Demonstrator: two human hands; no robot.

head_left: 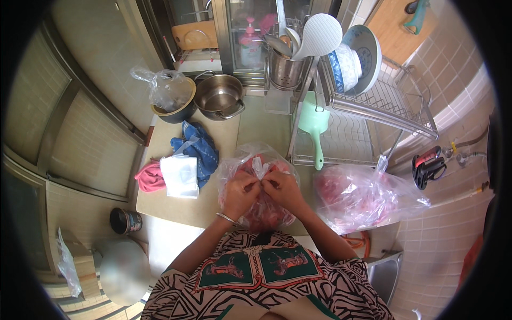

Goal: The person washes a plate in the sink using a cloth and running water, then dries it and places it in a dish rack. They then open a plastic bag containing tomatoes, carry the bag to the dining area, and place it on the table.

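Right before me on the counter sits a clear plastic bag [256, 214] with red contents that look like raw meat. Both hands meet at its gathered neck. My left hand [241, 191], with a bangle on the wrist, pinches the plastic from the left. From the right, my right hand [283, 190] pinches the same neck, its fingertips close to the left ones. A tuft of twisted plastic [260, 167] sticks up beyond the fingers. A second, larger clear bag [360, 196] with reddish contents lies to the right, its top tied.
Left are a stack of clear plastic bags [180, 180], a blue cloth [202, 150] and a pink cloth [151, 176]. Behind stand a steel pot [219, 94] and a dark bowl [175, 114]. A wire dish rack [384, 106] and a green dipper [314, 116] are at back right.
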